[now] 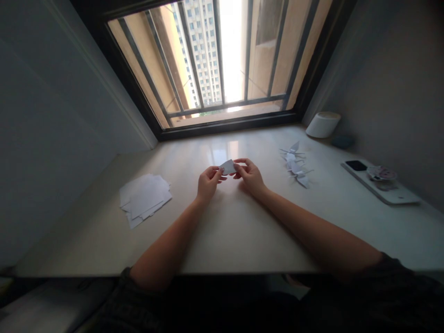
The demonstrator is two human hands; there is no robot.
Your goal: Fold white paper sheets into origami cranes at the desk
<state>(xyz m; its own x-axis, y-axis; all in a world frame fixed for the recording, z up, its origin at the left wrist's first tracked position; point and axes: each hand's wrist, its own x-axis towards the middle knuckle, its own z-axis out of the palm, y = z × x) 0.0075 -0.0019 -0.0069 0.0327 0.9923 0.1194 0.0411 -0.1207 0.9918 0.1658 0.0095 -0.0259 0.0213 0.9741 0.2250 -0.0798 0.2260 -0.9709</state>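
Observation:
A small folded piece of white paper point(227, 166) is held up between my two hands, over the middle of the pale tabletop point(222, 236). My left hand point(209, 181) pinches its left edge between thumb and fingers. At its right edge, my right hand point(250, 175) grips it the same way. To the left lies a loose stack of white paper sheets point(147, 196). Several folded white paper cranes point(295, 164) sit in a row to the right of my right hand.
Along the right side lie a phone point(379, 182) with a round attachment point(382, 174) on it, a white cylindrical object point(323, 125) and a dark, rounded item point(342, 141). A barred window point(229, 122) rises behind the table. Walls flank both sides.

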